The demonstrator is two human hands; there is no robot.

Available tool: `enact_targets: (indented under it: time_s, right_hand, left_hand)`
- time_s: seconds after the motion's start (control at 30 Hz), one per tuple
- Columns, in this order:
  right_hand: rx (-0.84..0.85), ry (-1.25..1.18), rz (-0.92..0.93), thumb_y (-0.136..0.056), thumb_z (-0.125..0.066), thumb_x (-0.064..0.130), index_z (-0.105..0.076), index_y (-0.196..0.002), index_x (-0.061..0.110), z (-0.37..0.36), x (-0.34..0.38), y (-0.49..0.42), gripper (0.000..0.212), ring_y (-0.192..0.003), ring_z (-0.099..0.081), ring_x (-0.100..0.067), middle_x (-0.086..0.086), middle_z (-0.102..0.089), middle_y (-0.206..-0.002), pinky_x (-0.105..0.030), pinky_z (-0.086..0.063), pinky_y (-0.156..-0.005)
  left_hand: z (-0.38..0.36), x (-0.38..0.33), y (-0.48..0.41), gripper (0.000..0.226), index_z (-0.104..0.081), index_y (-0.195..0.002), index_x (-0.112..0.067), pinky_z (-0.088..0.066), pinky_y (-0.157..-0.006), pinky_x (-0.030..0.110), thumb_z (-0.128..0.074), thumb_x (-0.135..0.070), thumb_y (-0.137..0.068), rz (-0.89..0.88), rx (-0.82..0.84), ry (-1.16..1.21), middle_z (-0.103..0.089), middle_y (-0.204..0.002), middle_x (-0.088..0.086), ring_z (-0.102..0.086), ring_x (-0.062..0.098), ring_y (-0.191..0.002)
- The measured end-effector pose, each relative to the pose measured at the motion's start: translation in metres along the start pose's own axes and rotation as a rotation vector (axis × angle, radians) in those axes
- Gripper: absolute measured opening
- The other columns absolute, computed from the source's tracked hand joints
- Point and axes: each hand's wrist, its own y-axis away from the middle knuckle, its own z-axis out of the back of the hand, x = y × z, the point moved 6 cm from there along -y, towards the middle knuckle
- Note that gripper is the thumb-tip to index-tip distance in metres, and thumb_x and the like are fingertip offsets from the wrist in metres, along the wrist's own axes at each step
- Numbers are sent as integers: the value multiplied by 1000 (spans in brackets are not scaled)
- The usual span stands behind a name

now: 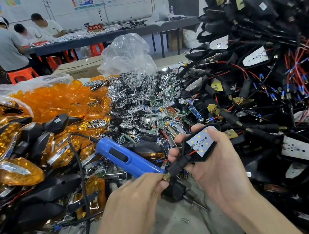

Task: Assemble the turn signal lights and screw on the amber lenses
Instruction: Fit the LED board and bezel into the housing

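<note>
A black plastic turn signal housing with a white LED board (pixel 201 144) is gripped in the right hand (pixel 218 169); its threaded stem (pixel 167 176) is pinched by the left hand (pixel 142 193). A chrome reflector from the heap beyond (pixel 136 99) is probably needed next.

A black turn signal housing (pixel 200 146) is held up over the table, open face upward, showing a white board with small yellow lights and a red wire; its black stalk ends in a brass threaded tip at lower left. Loose amber lenses (pixel 54 101) lie heaped at upper left, glossy and see-through. In the middle lies a pile of chrome reflectors (pixel 136 99). Finished lights (pixel 19 173) with amber lenses on black bodies are stacked at left. Unfinished black housings (pixel 277 78) with red wires and blue-capped ends are piled high at right.
</note>
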Motion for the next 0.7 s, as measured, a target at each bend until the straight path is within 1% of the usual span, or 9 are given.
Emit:
enact_targets:
  time_s: [0.13,0.23,0.3,0.33,0.43,0.5,0.57,0.63,0.7]
  right_hand:
    - [-2,16,3,-91,-50,38,-69,-90,20,0,0,-1,27,-78,-69,-36,-18,-70,-94,-43,-60,-75]
    - [-35,43,9,-92,-51,39,-69,-89,19,1,0,-2,26,-75,-69,-36,-18,-70,-95,-43,-60,-72]
    - [-70,81,20,-94,-55,37,-68,-89,18,1,0,-3,23,-72,-69,-35,-17,-71,-95,-43,-60,-69]
    - [-92,100,29,-95,-54,36,-69,-88,19,2,0,-2,24,-70,-69,-35,-17,-71,-94,-42,-60,-67]
    - [-137,159,86,-104,-44,30,-72,-82,24,4,0,-2,36,-65,-68,-33,-15,-72,-88,-41,-59,-63]
    - [-146,207,136,-104,-42,32,-71,-85,25,4,2,0,35,-65,-69,-32,-14,-72,-86,-39,-59,-62]
    - [-171,272,170,-109,-38,31,-65,-95,20,6,3,1,32,-64,-69,-31,-13,-72,-84,-38,-59,-60]
    - [-192,325,185,-111,-33,29,-57,-103,14,8,4,1,29,-63,-70,-31,-13,-72,-81,-38,-59,-59]
    - [-210,348,189,-111,-32,28,-54,-105,13,10,5,2,28,-64,-70,-33,-14,-72,-80,-38,-59,-59]
  left_hand:
    - [0,-1,0,34,-68,-87,-19,-51,-44,30,-41,-38,-96,-5,4,-7,-62,-69,-14,-58,15,-53]
    - [0,-2,-1,34,-69,-87,-19,-51,-44,28,-42,-38,-95,-8,1,-5,-62,-69,-14,-58,13,-53]
    - [-1,-2,0,36,-69,-86,-19,-51,-44,28,-41,-39,-95,-9,4,-7,-62,-68,-14,-58,14,-52]
    - [-1,-2,0,37,-70,-85,-18,-51,-44,29,-41,-40,-96,-12,3,-9,-62,-67,-13,-58,15,-51]
    - [-3,-3,-1,45,-70,-84,-17,-50,-43,28,-37,-43,-98,-19,-9,-20,-61,-64,-12,-57,17,-48]
    - [-4,-4,-1,46,-71,-83,-18,-48,-42,24,-36,-43,-98,-22,-16,-40,-61,-63,-13,-55,17,-47]
    - [-5,-5,0,46,-72,-83,-19,-45,-41,21,-36,-43,-98,-29,-17,-71,-60,-63,-13,-54,16,-47]
    - [-7,-5,0,54,-72,-83,-20,-41,-41,19,-28,-47,-102,-33,-7,-86,-60,-64,-13,-54,16,-46]
    - [-10,-5,1,60,-73,-85,-21,-42,-40,20,-23,-49,-103,-35,8,-101,-61,-64,-13,-55,16,-47]
